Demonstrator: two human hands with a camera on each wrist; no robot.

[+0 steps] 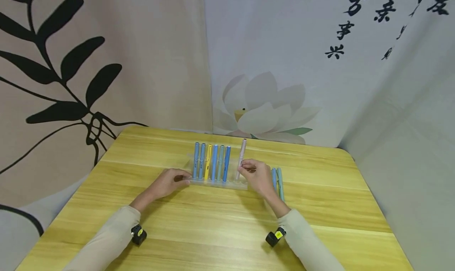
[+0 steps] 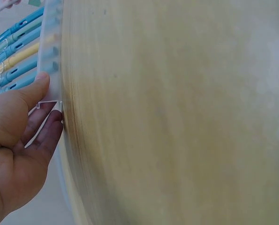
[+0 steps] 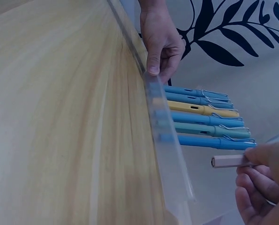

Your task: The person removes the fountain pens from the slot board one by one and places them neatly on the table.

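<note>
A clear plastic pen stand holds several upright pens: blue ones, a yellow pen and a greenish pen. My left hand grips the stand's left end; in the left wrist view the thumb lies on its front edge and the fingers are at the end face. My right hand pinches a pale pink pen between thumb and fingertips, nearly upright over the stand's right part. The right wrist view shows this pen's lower end apart from the stand and from the blue pen beside it.
Just right of my right hand, a blue pen and a green pen lie side by side on the wooden table, partly behind the hand. Behind the table's far edge hangs a printed curtain.
</note>
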